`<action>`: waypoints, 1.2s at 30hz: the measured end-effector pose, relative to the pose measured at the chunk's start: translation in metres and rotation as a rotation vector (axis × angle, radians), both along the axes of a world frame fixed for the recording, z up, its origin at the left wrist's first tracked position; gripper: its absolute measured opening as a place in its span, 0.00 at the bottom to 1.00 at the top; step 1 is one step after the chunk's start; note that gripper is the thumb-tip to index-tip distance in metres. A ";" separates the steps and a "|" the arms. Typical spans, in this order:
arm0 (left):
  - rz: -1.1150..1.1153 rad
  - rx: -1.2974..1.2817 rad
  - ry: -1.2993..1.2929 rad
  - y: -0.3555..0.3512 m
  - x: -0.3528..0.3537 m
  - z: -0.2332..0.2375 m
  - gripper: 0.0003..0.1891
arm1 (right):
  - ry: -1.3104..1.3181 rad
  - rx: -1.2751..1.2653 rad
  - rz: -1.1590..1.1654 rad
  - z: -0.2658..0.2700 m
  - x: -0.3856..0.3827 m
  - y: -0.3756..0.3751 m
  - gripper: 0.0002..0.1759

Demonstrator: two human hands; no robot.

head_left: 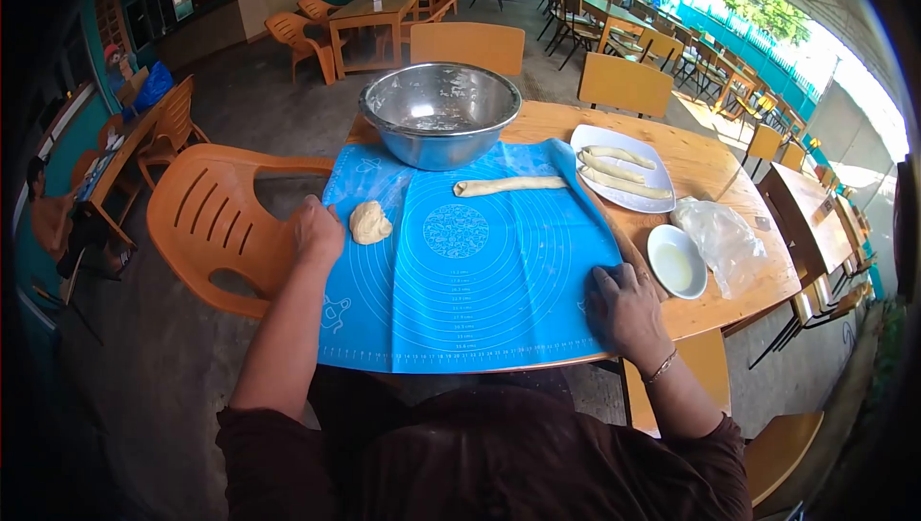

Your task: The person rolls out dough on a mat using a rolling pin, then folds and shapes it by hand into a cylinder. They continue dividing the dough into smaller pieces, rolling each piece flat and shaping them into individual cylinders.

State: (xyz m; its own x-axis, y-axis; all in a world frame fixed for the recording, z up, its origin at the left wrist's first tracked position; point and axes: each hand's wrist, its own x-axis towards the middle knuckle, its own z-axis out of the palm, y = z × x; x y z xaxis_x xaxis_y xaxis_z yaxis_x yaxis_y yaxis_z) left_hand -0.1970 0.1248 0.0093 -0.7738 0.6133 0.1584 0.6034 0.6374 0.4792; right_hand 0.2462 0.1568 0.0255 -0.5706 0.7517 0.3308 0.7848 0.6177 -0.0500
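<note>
A blue baking mat [480, 305] printed with white circles covers the near part of the wooden table. At its left edge my left hand [319, 231] is closed, with the fingertips mostly hidden. My right hand [628, 305] has bent fingers over the mat's right edge, which is lifted and curled up towards the far corner. A lump of dough [370, 223] sits on the mat close to my left hand. Across the mat's far right part lies a rolled dough strip [508, 187], its right end meeting the raised mat edge.
A floury steel bowl [441, 137] stands at the back. On the right are a white plate [652, 202] of dough rolls, a small white bowl [677, 262] with pale liquid and a plastic bag [724, 243]. An orange chair [221, 224] is left; a person [62, 214] sits beyond.
</note>
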 end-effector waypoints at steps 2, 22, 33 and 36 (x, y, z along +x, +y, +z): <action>0.013 -0.026 -0.004 -0.002 0.000 0.006 0.14 | 0.026 0.092 -0.040 -0.009 0.001 -0.002 0.18; -0.319 0.037 0.545 -0.050 0.025 0.045 0.10 | 0.208 -0.142 0.197 0.056 -0.011 0.017 0.12; -1.186 -0.120 -0.099 -0.055 0.155 0.064 0.14 | 0.145 0.014 0.338 -0.008 -0.122 0.133 0.23; -1.101 -0.041 -0.013 -0.026 0.144 0.071 0.16 | 0.069 -0.117 0.262 0.003 -0.122 0.122 0.23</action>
